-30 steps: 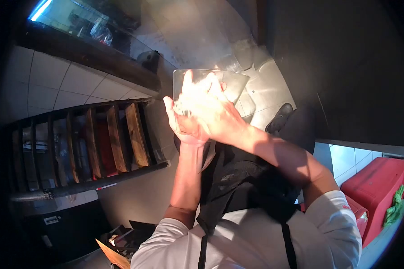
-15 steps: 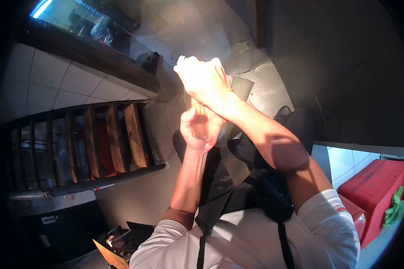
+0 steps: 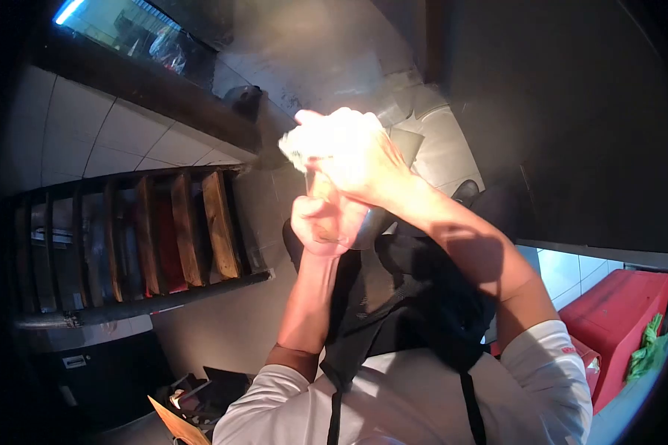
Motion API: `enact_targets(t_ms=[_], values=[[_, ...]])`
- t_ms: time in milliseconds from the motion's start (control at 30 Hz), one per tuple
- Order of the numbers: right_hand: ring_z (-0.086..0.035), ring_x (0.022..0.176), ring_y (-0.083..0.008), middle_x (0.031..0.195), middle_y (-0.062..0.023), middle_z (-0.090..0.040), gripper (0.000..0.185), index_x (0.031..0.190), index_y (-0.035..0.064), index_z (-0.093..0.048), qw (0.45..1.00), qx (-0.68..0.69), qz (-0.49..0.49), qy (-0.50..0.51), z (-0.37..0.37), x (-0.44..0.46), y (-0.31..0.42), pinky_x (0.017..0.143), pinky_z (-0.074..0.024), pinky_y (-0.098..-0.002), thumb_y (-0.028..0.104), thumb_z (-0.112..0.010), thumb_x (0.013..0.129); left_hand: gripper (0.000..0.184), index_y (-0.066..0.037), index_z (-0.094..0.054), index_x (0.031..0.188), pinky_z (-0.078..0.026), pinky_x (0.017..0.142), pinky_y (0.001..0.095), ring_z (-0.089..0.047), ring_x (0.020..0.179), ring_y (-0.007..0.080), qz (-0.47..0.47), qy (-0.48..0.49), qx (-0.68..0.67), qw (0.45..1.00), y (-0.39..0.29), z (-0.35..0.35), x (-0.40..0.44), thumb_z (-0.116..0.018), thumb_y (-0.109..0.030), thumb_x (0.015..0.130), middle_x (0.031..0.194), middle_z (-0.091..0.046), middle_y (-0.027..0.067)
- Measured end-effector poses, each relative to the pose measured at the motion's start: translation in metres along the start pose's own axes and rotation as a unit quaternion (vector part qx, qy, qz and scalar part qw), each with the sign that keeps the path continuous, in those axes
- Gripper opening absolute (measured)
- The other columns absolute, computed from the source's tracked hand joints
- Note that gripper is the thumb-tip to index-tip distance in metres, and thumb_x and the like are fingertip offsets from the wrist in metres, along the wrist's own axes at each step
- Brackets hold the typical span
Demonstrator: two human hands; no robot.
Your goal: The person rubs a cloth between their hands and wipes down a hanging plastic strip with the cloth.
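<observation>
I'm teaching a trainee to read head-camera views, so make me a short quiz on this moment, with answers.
1. Multiple choice: In the picture, where does the right hand show relative to the left hand? A) above it; B) below it; C) at the far left edge.
2. True or false: The red box and the wooden slats show on opposite sides of the picture.
3. Fill the gap: The pale crumpled thing shows at the ____ hand, above the clear pane that the other hand seems to hold.

Key: 1. A; 2. True; 3. right.
</observation>
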State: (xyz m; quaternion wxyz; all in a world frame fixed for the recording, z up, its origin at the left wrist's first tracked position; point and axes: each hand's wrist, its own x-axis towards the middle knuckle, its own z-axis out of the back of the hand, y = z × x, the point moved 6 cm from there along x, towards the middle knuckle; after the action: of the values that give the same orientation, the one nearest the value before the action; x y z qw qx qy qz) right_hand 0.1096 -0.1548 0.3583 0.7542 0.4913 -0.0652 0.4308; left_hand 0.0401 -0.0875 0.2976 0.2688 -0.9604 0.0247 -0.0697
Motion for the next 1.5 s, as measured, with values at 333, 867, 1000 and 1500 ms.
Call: enact_targets(t_ms=[333,867,1000,1500], values=[[-0.071,0.092,-0.0219,0.103,-0.0150,-0.072,0.032,0.116,0.0018,-0.066,0.944,0.287,-0.116,-0.115,-0.011,0.012,-0.053,0.081,-0.0561,-0.0327,0.022,-0.066,0.091,0.091,-0.011,-0.020,0.158,-0.036,0.107,0.0633,-0.040,0.138,0.0371,0.005,0.060,-0.004,0.998,-0.003,0.008,-0.007,-0.058,-0.030,0.078,0.152,-0.041,0.0137],[-0.070,0.093,-0.0169,0.098,-0.0114,-0.072,0.029,0.110,0.0027,-0.067,0.949,0.307,-0.067,-0.008,0.000,0.000,-0.025,0.083,-0.0544,-0.0304,0.009,-0.072,0.082,0.075,-0.007,-0.035,0.149,-0.039,0.104,0.0589,-0.047,0.132,0.0370,0.075,0.023,0.036,0.996,-0.011,0.006,-0.011,-0.058,-0.029,0.081,0.142,-0.051,0.0141],[-0.069,0.092,-0.0185,0.098,-0.0101,-0.072,0.029,0.109,0.0038,-0.070,0.965,0.220,-0.130,-0.060,0.009,-0.001,-0.022,0.083,-0.0534,-0.0310,0.016,-0.074,0.083,0.082,-0.009,-0.026,0.155,-0.039,0.105,0.0589,-0.047,0.132,0.0394,0.054,0.037,0.068,0.996,-0.002,0.004,-0.004,-0.057,-0.030,0.082,0.148,-0.044,0.0162],[-0.069,0.080,-0.0187,0.085,-0.0101,-0.070,0.020,0.097,0.0042,-0.069,0.966,0.162,-0.133,-0.149,0.012,0.001,-0.043,0.070,-0.0533,-0.0326,0.019,-0.071,0.084,0.091,-0.012,-0.017,0.160,-0.033,0.111,0.0541,-0.038,0.140,0.0367,0.075,0.033,0.097,0.992,0.011,-0.001,0.000,-0.057,-0.033,0.081,0.160,-0.031,0.0140]])
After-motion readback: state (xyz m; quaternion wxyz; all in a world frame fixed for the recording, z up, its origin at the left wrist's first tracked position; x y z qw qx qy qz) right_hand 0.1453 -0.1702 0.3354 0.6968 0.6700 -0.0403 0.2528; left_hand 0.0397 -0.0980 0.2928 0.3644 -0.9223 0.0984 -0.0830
